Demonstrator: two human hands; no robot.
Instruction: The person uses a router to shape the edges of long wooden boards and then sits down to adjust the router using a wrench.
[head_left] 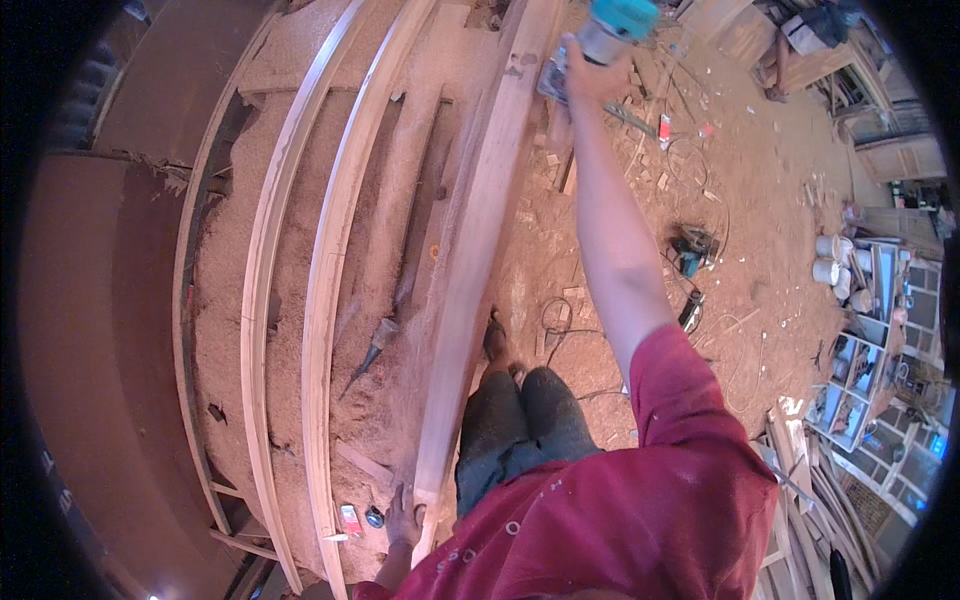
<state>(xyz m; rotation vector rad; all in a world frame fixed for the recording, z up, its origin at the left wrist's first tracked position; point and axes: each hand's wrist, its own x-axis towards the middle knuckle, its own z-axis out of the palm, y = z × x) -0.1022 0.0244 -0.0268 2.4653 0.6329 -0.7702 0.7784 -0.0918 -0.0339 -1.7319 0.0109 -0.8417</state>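
Note:
My right arm reaches far forward along a long wooden beam [485,200]. At its far part, my right hand [597,75] is wrapped round a trim router [612,28] with a teal top, a silver body and a base at the beam's right edge. My left hand [403,517] lies at the beam's near end with its fingers stretched out, touching the wood. Close to it are a small red and white pack [350,520] and a round dark blue object [374,516]. A dark pointed tool [372,355] rests in the sawdust left of the beam.
Two long pale wooden strips [262,290] run left of the beam. A teal and black power tool [692,250] with a cord lies on the shaving-covered floor. White buckets [826,258] and a shelf [850,390] stand at the right. Wood strips [810,510] are stacked lower right.

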